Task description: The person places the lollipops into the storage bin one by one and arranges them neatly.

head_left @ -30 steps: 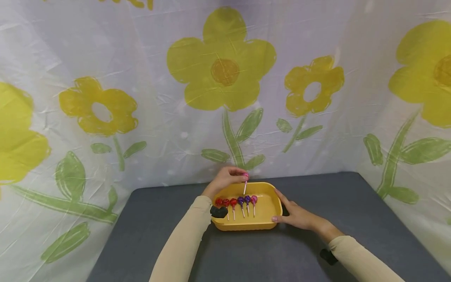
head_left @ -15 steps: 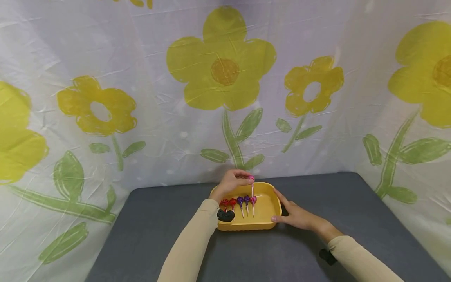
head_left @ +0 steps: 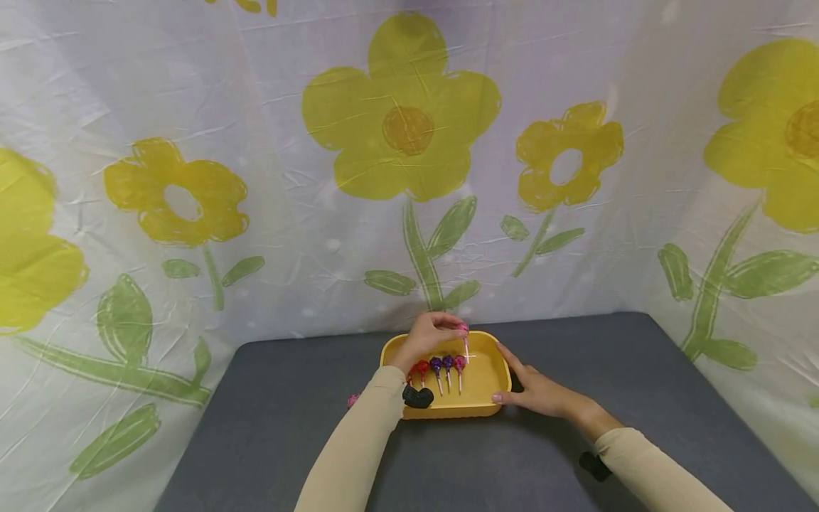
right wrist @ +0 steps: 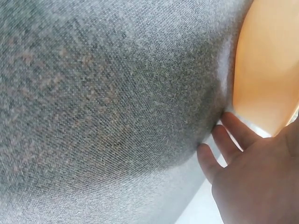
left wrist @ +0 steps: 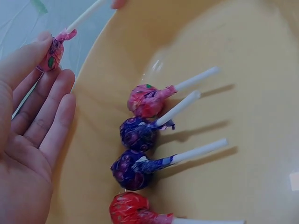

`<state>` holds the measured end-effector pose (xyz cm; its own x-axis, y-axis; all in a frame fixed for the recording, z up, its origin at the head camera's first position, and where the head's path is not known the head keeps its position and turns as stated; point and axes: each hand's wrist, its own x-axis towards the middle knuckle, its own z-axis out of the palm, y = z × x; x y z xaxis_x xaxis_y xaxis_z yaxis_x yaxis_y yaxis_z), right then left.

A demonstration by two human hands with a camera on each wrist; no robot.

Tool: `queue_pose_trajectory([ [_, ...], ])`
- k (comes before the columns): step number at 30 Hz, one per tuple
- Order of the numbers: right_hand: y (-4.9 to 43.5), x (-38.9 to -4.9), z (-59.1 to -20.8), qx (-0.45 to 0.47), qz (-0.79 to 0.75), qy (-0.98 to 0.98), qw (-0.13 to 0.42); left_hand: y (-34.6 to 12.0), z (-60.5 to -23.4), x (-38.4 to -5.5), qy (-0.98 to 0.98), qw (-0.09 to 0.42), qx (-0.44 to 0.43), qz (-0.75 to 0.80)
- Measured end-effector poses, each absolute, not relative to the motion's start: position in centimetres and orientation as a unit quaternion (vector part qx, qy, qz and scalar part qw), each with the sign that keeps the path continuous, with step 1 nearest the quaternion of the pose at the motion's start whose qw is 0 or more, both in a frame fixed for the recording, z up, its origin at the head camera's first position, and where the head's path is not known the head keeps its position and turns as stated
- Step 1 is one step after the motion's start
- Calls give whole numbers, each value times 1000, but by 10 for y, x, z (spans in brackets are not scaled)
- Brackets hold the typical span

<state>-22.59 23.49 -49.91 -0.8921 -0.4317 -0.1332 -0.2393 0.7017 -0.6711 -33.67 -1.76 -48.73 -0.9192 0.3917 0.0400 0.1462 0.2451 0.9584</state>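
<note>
Between thumb and fingertips, my left hand [head_left: 425, 340] pinches a pink-wrapped lollipop [left wrist: 51, 52] by its round head. Its white stick points down over the back of the yellow tray [head_left: 457, 412] in the head view. A row of lollipops lies in the tray: a pink one [left wrist: 145, 101] at the right end, then a purple lollipop [left wrist: 138, 134], another purple lollipop [left wrist: 131, 171] and a red lollipop [left wrist: 129, 208]. My left wrist partly hides the red end. My right hand [head_left: 540, 391] holds the tray's right side, thumb over the rim and fingers along the outside.
Another pink lollipop head [head_left: 352, 400] shows on the dark grey table [head_left: 269, 419], left of the tray and partly behind my left sleeve. A white curtain [head_left: 288, 284] with yellow flowers hangs behind the table.
The left hand has carried the pink lollipop right and slightly down over the tray. My forearm now uncovers the pink lollipop on the table at left. The right hand stays put.
</note>
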Motion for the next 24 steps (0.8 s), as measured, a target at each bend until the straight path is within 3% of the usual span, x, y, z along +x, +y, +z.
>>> queue_pose_trajectory([
  [24, 236, -226, -503, -177, -342, 911, 145, -9, -480, -326, 853, 95, 192, 476],
])
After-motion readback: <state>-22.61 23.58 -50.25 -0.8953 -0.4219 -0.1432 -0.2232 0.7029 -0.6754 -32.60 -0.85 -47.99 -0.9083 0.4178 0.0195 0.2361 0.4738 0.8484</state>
